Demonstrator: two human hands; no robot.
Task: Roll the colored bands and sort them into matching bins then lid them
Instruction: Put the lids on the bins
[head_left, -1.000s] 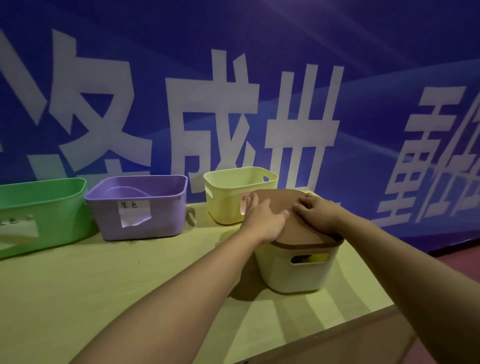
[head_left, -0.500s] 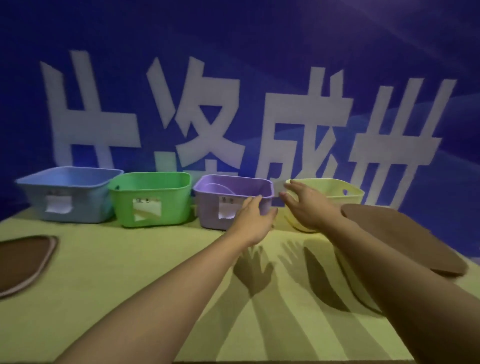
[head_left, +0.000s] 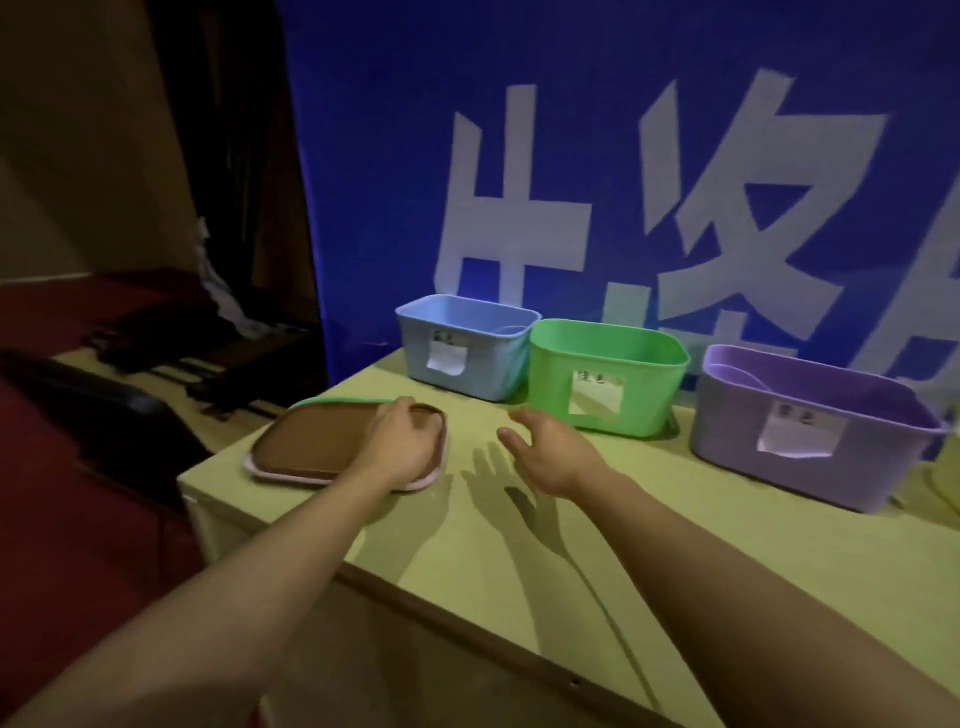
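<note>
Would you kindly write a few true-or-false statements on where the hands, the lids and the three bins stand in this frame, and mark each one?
1. The left hand rests on the stack of lids. True.
2. The right hand grips the green bin. False: it hovers open over the table, holding nothing.
3. The green bin stands between the blue bin and the purple bin. True.
4. The blue bin already has its lid on. False: all three bins are open-topped.
5. Each bin has a paper label on its front. True.
</note>
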